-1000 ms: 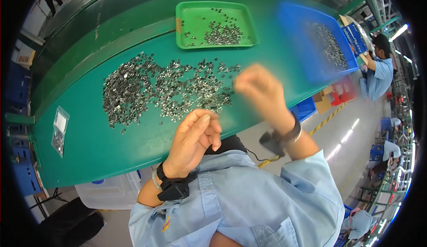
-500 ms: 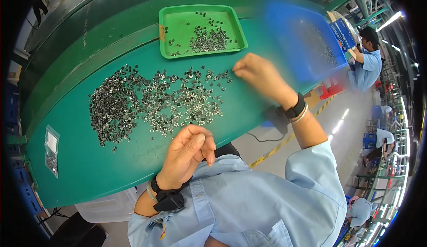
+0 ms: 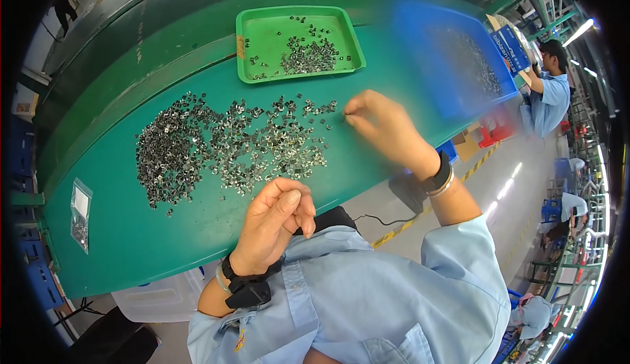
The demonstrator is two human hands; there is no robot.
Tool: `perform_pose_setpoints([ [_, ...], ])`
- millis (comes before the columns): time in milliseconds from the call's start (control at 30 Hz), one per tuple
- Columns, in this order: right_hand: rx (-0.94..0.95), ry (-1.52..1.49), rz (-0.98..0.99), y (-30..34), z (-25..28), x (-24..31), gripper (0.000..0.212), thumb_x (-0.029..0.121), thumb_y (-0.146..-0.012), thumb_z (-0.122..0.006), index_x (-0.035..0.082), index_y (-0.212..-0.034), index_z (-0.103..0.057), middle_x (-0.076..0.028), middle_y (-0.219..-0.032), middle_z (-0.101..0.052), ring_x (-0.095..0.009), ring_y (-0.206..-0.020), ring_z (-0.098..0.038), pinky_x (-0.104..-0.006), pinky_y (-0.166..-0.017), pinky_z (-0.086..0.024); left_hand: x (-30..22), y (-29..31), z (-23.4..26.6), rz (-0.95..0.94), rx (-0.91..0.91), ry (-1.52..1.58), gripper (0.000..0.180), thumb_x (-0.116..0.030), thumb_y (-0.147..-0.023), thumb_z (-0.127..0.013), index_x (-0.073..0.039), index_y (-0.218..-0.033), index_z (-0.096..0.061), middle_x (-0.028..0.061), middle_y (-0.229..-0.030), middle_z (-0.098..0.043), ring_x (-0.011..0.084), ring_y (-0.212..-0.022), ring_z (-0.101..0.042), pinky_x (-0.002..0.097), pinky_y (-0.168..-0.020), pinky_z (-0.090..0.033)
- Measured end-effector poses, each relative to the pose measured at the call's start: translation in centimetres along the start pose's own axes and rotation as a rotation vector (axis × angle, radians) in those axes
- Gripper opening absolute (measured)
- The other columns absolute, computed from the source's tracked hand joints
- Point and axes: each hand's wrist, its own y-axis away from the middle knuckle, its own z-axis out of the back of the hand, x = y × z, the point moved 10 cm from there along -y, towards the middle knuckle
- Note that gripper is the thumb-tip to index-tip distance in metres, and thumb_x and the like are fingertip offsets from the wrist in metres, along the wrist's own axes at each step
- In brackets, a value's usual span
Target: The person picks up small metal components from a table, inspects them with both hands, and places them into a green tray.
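Many small black-and-silver metal parts [image 3: 262,144] lie spread over the green table, heaped densely at the left and thinner toward the right. My right hand [image 3: 387,128] is at the right end of the spread, thumb and index finger closed in a pinch. A tiny dark part [image 3: 344,117] shows at its fingertips. Near the table's front edge, just below the parts, my left hand [image 3: 275,223] is curled with the thumb against the fingers. Whatever it may hold is hidden. Beyond the parts stands a green tray [image 3: 244,49] with more such parts in it.
A blue bin [image 3: 453,95] with many small parts stands at the right, blurred. A clear zip bag [image 3: 80,216] lies at the left end of the green table [image 3: 131,246]. A clear plastic box [image 3: 157,298] is below the table. A co-worker [image 3: 552,92] is beyond the bin.
My right hand has shifted slightly down, and a small part now shows at its fingertips. My left hand stays curled in nearly the same place.
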Motion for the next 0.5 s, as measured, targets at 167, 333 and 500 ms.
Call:
perform_pose_setpoints([
  [167,-0.013,-0.124,0.100,0.6,-1.1,4.0,0.027,0.001,-0.076,-0.065,0.004,-0.102,-0.058,-0.008,-0.090,-0.062,-0.020,-0.084,-0.062,-0.0321,-0.074,-0.049,-0.3,-0.1,0.0,-0.021,-0.069,-0.077,0.017,-0.015,-0.097,-0.044,-0.001,-0.105,-0.050,0.0095,-0.084,-0.057,0.0153,-0.063,-0.056,0.0285,-0.057,-0.047],
  [333,-0.030,0.074,0.342,1.2,-1.8,8.2,0.044,0.000,-0.072,-0.066,0.006,-0.114,-0.054,-0.006,-0.081,-0.061,-0.021,-0.075,-0.060,-0.0340,-0.067,-0.048,-1.3,-0.3,0.3,-0.087,-0.182,-0.175,0.016,-0.015,-0.096,-0.046,-0.002,-0.106,-0.049,0.0089,-0.084,-0.057,0.0141,-0.063,-0.056,0.0268,-0.054,-0.047],
  [500,0.034,0.336,0.544,2.1,-4.0,11.6,0.055,0.005,-0.070,-0.068,0.009,-0.121,-0.050,-0.001,-0.071,-0.056,-0.020,-0.063,-0.055,-0.0342,-0.058,-0.042,-2.5,-0.6,0.2,-0.133,-0.230,-0.265,0.017,-0.016,-0.095,-0.050,-0.002,-0.105,-0.050,0.0057,-0.089,-0.058,0.0104,-0.065,-0.055,0.0230,-0.056,-0.045],
])
